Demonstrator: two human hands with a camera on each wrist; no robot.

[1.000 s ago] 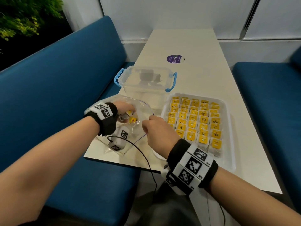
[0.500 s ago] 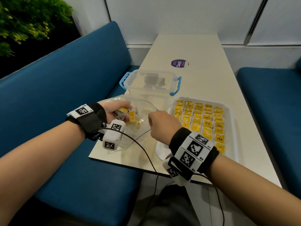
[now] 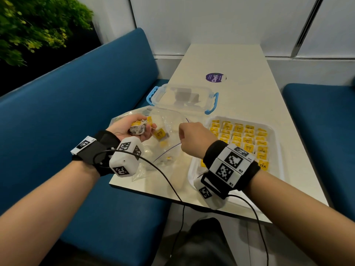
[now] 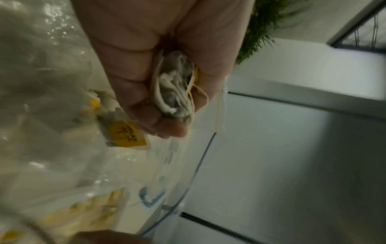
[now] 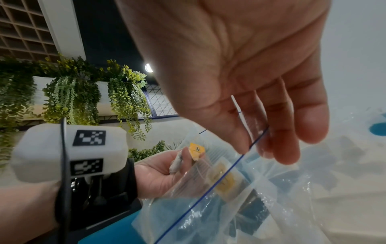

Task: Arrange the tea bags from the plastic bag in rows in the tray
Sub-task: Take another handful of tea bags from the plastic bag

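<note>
Blue bench upholstery [image 3: 80, 104] runs along my left, with green foliage [image 3: 32, 25] above it in the far corner. On the pale surface [image 3: 249, 77] I see a clear lidded box with blue handles [image 3: 183, 98] behind the work area and a round purple sticker [image 3: 215, 78] farther back.

My left hand [image 3: 128, 129] is palm up over the plastic bag [image 3: 165, 131], its grip curled round a clump of tea bags [image 3: 138, 128]. The left wrist view shows the bunched white paper and strings [image 4: 177, 92] squeezed between fingers and palm, with one yellow tag [image 4: 127, 136] hanging below the fingertips. More tea bags lie loose inside the bag, just beside that hand.

My right hand [image 3: 194, 139] pinches the bag's rim at the blue zip line [image 5: 229, 168], holding the mouth open; the film stands between this hand and the contents.

To the right, the white tray [image 3: 276, 150] carries rows of yellow-tagged tea bags [image 3: 242, 137], touching one another, with my right wrist covering its near-left corner.

A second ago my left hand was down inside the bag, knuckles up; it has since come out with the handful and turned palm upward. The right hand's hold on the rim is unchanged.
</note>
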